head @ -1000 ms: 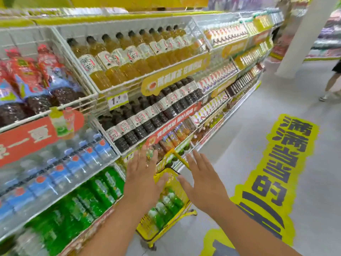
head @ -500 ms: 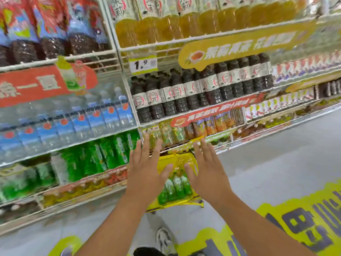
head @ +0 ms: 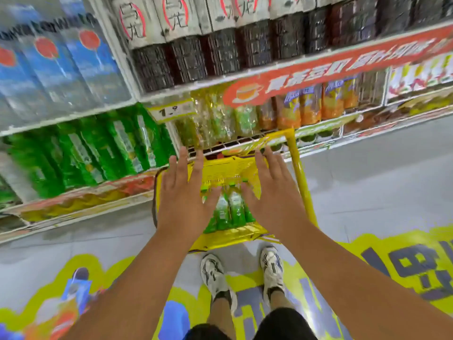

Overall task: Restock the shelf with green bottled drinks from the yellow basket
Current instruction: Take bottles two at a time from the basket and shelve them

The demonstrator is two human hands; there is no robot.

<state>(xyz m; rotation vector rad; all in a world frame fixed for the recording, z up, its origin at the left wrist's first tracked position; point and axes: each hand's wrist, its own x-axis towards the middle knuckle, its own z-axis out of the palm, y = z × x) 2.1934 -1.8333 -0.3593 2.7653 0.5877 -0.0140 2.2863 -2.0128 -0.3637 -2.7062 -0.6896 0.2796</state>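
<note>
The yellow basket (head: 228, 173) stands on the floor (head: 367, 187) against the bottom shelf (head: 81, 207), its long yellow handle (head: 299, 173) rising on the right. Inside it green bottles (head: 229, 209) lie side by side, with green caps and pale labels, partly hidden by both hands. The left hand (head: 183, 195) and right hand (head: 272, 192) hover over the basket, palms down, fingers straight and spread, holding nothing. More green bottles fill the shelf to the left. White sneakers (head: 215, 273) stand just behind the basket.
</note>
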